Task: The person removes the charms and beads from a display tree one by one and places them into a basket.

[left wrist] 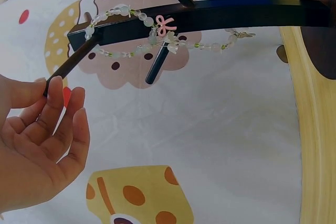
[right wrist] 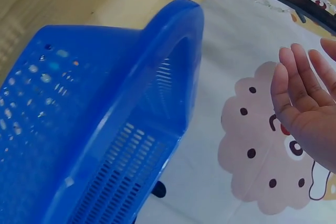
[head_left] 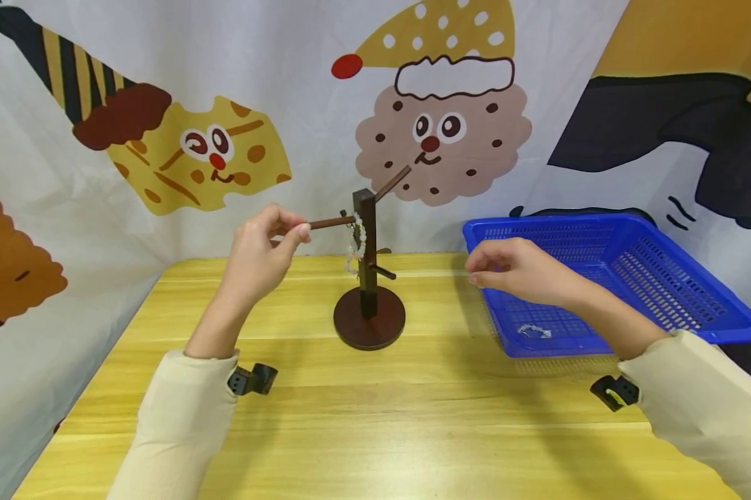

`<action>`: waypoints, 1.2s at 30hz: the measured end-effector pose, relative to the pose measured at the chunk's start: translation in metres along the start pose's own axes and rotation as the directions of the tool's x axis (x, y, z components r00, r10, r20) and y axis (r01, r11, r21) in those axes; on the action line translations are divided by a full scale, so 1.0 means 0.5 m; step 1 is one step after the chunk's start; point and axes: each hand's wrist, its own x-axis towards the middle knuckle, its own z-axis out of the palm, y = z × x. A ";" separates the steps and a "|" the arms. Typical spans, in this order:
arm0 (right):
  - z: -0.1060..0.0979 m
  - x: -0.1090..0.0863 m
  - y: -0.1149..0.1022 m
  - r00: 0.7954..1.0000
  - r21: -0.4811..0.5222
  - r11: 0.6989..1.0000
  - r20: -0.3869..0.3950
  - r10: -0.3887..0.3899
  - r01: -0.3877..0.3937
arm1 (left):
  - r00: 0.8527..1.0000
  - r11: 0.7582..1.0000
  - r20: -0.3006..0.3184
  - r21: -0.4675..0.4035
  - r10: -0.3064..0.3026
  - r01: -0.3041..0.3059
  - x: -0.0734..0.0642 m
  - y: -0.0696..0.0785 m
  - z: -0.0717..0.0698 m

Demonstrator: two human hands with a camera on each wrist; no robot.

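Observation:
A dark wooden stand with several pegs rises from a round base. My left hand pinches the outer end of its left peg between thumb and fingers. Pale beaded bracelet loops hang from that peg close to the post; whether they are one bracelet or two I cannot tell. A pink bow charm shows on the beads in the left wrist view. My right hand hovers above the left rim of a blue basket, fingers loosely bent, holding nothing visible.
Another clear beaded bracelet lies in the basket near its front left corner. The wood-grain table carries the stand and the basket. Behind it hangs a white cloth with cartoon prints.

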 end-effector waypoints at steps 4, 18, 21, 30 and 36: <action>0.001 0.017 -0.009 1.000 0.012 1.000 0.009 -0.004 0.003 | 1.000 1.000 0.003 -0.004 -0.003 0.003 0.000 0.001 0.000; 0.001 0.084 -0.028 1.000 0.059 0.998 0.020 -0.015 0.014 | 1.000 1.000 0.010 -0.005 -0.004 0.004 -0.001 0.001 0.001; 0.000 0.100 -0.032 1.000 0.087 0.996 0.013 -0.013 0.011 | 1.000 1.000 0.009 -0.013 -0.005 0.006 -0.002 0.001 0.000; -0.008 0.143 -0.054 0.999 0.117 0.993 -0.050 0.016 -0.010 | 1.000 1.000 -0.003 -0.013 0.011 -0.011 -0.001 -0.001 -0.001; -0.017 0.164 -0.065 0.995 0.117 0.992 -0.089 0.047 -0.037 | 1.000 1.000 -0.002 -0.007 0.010 -0.010 0.000 -0.001 -0.001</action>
